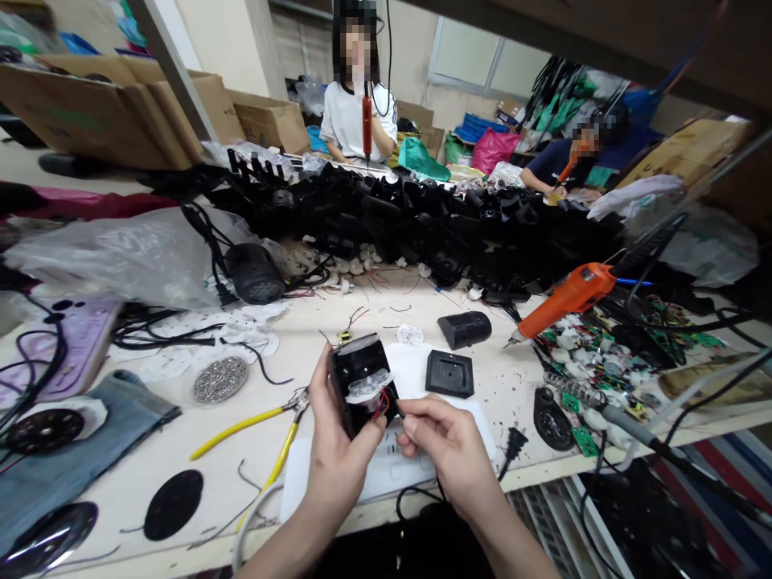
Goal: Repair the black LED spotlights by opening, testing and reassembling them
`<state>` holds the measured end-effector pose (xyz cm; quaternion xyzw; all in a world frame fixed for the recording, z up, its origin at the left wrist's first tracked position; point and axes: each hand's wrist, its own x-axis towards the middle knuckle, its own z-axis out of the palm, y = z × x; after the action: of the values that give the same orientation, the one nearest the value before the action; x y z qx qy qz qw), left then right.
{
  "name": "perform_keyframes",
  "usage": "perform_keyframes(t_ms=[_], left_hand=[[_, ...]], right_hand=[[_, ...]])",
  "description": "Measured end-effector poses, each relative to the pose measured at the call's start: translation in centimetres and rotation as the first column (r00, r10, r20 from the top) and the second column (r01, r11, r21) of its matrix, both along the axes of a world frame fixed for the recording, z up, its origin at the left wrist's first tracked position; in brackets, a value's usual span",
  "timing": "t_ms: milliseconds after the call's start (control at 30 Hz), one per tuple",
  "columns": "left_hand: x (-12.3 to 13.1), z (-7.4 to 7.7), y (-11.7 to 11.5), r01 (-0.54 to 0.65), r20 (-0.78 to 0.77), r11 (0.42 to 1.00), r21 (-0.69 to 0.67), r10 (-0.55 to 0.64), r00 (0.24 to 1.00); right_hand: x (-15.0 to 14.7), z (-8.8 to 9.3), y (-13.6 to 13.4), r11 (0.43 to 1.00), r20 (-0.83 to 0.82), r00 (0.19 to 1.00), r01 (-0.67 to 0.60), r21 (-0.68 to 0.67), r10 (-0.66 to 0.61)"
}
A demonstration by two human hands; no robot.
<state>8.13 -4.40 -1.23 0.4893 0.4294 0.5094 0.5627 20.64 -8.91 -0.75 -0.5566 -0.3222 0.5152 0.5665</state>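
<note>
My left hand (341,442) grips an open black plastic housing (360,362) by its side, thumb over the lower edge. Inside the housing are a whitish translucent piece (367,388) and thin red and dark wires (381,404). At the housing's lower right edge, my right hand (437,434) pinches what looks like the end of a black cord, mostly hidden by the fingers. A black cord (416,489) comes out below that hand, near a two-pin plug (514,444). Under both hands lies a white power strip (395,462). Yellow-handled pliers (283,438) rest left of my left hand.
Beyond the housing lie a square black part (449,373) and a rounded black cover (464,329). An orange electric screwdriver (564,301) hangs at right, above circuit boards (585,441) and a soldering iron (630,426). Black parts (386,209) are heaped at the back; two people work beyond.
</note>
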Motion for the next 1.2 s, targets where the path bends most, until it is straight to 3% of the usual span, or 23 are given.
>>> perform_keyframes(t_ms=[267,367,433,533,667,767,867,967,1067,1200], left_hand=[[1.1,0.9,-0.5,-0.085,-0.029,0.996,0.013,0.086,0.996],[1.2,1.1,-0.2,-0.078,0.065,0.993,-0.087,0.084,0.994],[1.2,1.4,0.1,-0.013,0.18,0.97,-0.244,0.059,0.982],[1.0,1.9,0.5,0.063,0.301,0.916,-0.397,0.065,0.952],[0.9,2.1,0.7,0.091,0.298,0.875,-0.476,0.062,0.953],[0.8,2.1,0.8,0.102,0.275,0.843,-0.528,0.056,0.96],[0.9,2.3,1.1,0.088,0.256,0.825,-0.558,0.071,0.964],[1.0,2.7,1.5,0.121,0.292,0.811,-0.572,0.063,0.954],[1.1,2.8,2.2,0.209,0.366,0.793,-0.572,0.019,0.931],[0.8,2.6,2.8,0.278,0.413,0.784,-0.555,-0.03,0.91]], right_hand=[[-0.2,-0.2,-0.1,1.0,0.047,0.999,-0.009,0.024,0.007],[-0.2,-0.2,-0.4,0.995,0.263,0.965,-0.036,0.097,0.01],[-0.1,-0.2,-0.7,0.977,0.497,0.868,-0.101,0.185,-0.004],[-0.1,-0.5,-1.2,0.93,0.748,0.66,-0.231,0.288,-0.068],[0.1,-1.2,-1.5,0.904,0.885,0.456,-0.332,0.268,-0.095],[-0.2,-1.7,-1.7,0.913,0.912,0.4,-0.332,0.237,-0.091],[-0.8,-1.7,-1.7,0.932,0.894,0.424,-0.245,0.268,-0.145],[-1.0,-1.0,-1.5,0.941,0.833,0.527,-0.168,0.295,-0.167],[-0.3,0.2,-1.5,0.95,0.744,0.663,-0.174,0.26,-0.082],[1.0,1.4,-1.8,0.952,0.696,0.718,-0.222,0.211,0.013]])
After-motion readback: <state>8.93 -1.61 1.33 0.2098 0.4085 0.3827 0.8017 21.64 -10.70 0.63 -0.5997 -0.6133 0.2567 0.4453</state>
